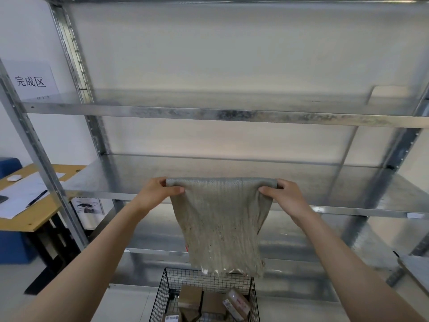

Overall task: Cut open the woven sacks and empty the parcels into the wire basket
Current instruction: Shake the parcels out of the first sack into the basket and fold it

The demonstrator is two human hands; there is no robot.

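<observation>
I see the grey woven sack (220, 224) hanging at the middle of the frame, its lower open end just above the black wire basket (162, 296) at the bottom centre. My left hand (157, 194) and right hand (282, 196) each clutch an upper corner of it, fingers curled round the fabric. Brown parcels (202, 300) lie inside the basket. Behind stands a galvanised shelf rack (209, 112); a wooden desk (25, 219) sits at the left edge.
</observation>
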